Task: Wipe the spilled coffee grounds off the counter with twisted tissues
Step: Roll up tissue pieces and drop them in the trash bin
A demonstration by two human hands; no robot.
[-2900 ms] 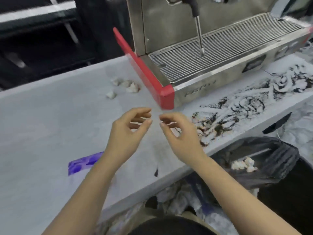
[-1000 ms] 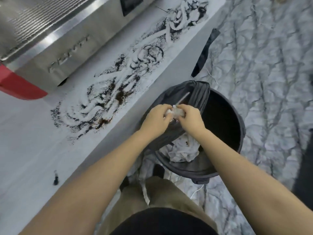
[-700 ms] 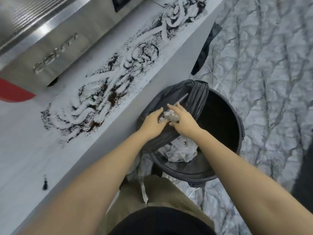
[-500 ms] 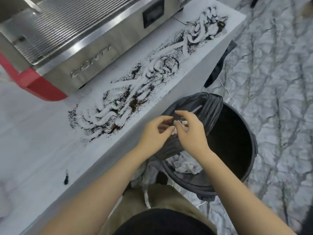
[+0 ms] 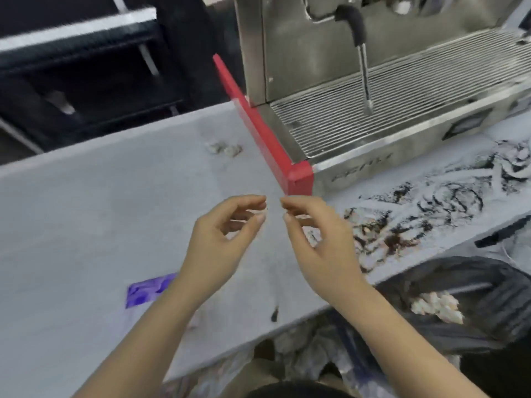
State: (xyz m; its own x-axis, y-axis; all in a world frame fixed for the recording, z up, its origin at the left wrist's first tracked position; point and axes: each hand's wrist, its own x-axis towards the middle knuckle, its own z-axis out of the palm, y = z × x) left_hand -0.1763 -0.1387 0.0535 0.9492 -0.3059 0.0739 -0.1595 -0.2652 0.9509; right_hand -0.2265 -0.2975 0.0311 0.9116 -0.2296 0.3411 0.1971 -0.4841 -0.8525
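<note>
Left hand (image 5: 221, 239): my fingers curl loosely, thumb near forefinger, pinching nothing I can see.
Right hand (image 5: 319, 239): the same; tips close to the left's, not touching.
Twisted tissues (image 5: 224, 148): on the counter (image 5: 86, 225) beside the machine's red edge (image 5: 258, 133); I should pick one.
Coffee grounds (image 5: 425, 208): smeared at right before the machine; wipe toward the bin (image 5: 474, 305), pressing lightly.

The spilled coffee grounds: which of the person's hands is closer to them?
Right. The right hand hovers at the near edge of the coffee grounds, partly over them. The left hand is farther away, over bare counter.
</note>
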